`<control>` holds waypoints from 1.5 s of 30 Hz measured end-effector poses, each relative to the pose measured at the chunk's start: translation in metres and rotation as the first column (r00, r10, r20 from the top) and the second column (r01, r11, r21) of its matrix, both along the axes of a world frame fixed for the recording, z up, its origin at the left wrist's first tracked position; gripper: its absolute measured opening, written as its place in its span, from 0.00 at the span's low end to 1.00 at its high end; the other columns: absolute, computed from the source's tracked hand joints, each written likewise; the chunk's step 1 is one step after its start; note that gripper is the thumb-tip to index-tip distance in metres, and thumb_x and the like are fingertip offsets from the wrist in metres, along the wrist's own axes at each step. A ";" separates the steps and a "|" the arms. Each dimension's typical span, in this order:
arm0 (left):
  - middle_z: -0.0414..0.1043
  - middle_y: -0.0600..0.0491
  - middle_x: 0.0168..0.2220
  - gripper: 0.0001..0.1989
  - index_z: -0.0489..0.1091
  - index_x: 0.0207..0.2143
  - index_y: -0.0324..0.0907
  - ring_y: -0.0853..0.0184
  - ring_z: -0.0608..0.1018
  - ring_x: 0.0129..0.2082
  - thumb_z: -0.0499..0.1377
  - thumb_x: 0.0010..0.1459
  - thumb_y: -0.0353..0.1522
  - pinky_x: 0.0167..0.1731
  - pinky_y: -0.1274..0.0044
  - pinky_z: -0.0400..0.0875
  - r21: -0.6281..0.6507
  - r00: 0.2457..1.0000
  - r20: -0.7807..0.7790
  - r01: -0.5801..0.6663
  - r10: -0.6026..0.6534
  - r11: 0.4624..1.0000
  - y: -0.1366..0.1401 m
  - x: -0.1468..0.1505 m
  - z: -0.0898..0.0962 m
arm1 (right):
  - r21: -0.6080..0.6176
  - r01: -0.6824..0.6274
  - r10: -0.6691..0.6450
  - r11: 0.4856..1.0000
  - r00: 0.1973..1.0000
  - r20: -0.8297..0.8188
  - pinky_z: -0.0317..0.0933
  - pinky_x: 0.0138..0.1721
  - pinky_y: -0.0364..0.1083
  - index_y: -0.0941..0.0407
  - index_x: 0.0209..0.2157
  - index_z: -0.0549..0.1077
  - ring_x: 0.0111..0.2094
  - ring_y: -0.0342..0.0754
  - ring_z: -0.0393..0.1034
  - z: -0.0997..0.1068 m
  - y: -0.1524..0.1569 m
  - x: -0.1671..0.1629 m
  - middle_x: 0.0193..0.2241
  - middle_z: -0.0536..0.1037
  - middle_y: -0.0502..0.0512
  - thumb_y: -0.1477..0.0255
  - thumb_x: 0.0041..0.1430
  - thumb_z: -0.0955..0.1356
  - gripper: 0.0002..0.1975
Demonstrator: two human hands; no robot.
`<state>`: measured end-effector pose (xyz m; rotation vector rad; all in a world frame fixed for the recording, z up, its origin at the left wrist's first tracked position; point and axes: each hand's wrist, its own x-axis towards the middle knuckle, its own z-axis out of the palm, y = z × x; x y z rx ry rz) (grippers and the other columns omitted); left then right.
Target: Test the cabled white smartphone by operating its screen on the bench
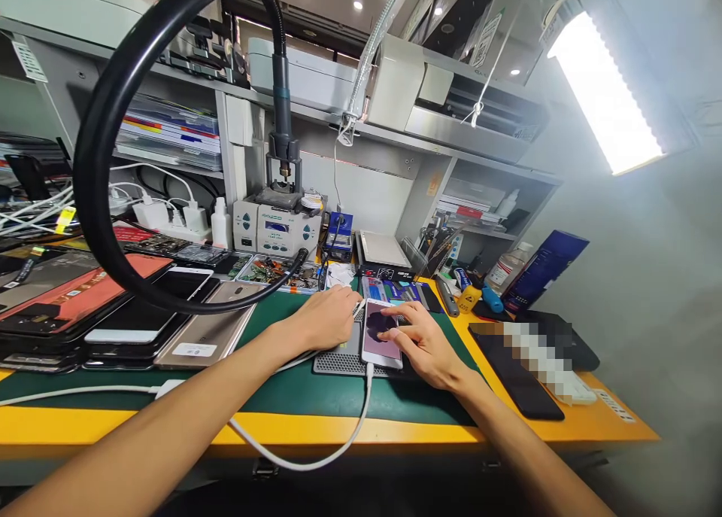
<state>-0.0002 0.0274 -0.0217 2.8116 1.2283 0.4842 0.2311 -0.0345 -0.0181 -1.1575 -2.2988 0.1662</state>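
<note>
A white smartphone (383, 357) with its screen lit in pink and dark shades rests on a grey perforated plate (338, 363). A white cable (369, 396) is plugged into its lower end and loops over the bench's front edge. My left hand (332, 317) is closed beside the phone's upper left edge; a small white piece shows at its fingertips, but what it grips is mostly hidden. Another stretch of white cable passes under that wrist. My right hand (420, 344) reaches over the phone from the right, fingers apart, with thumb and index finger at the screen.
Several phones (135, 314) lie stacked at left, under a thick black hose (90, 148) that arches overhead. A soldering station (276, 227) stands behind, near a tray of small parts (265, 272). Bottles (508, 265) and a dark flat phone (516, 370) are at right.
</note>
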 end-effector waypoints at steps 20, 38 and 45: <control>0.74 0.43 0.49 0.18 0.70 0.52 0.38 0.55 0.75 0.51 0.47 0.64 0.27 0.51 0.64 0.70 0.003 1.000 0.010 0.009 -0.009 1.000 0.003 -0.001 -0.004 | -0.004 0.006 -0.006 1.000 0.999 -0.043 0.64 0.51 0.57 0.52 0.30 0.85 0.49 0.56 0.67 0.004 0.000 0.014 0.48 0.80 0.55 0.74 0.64 0.63 0.17; 0.74 0.43 0.47 0.19 0.70 0.52 0.38 0.55 0.75 0.50 0.48 0.63 0.26 0.48 0.65 0.71 0.033 1.000 -0.008 0.025 -0.025 0.999 0.000 -0.001 -0.001 | 0.016 0.209 -0.209 0.978 0.962 0.178 0.56 0.61 0.59 0.56 0.53 0.77 0.58 0.57 0.62 -0.008 0.016 -0.003 0.55 0.71 0.64 0.66 0.73 0.56 0.22; 0.74 0.43 0.47 0.19 0.70 0.52 0.37 0.55 0.75 0.49 0.48 0.63 0.26 0.47 0.65 0.71 0.039 1.000 -0.008 0.013 -0.013 0.999 -0.002 0.000 -0.002 | 0.029 0.058 -0.062 0.998 0.976 0.206 0.53 0.65 0.60 0.55 0.55 0.77 0.62 0.57 0.59 -0.004 0.008 -0.012 0.59 0.69 0.63 0.66 0.72 0.59 0.20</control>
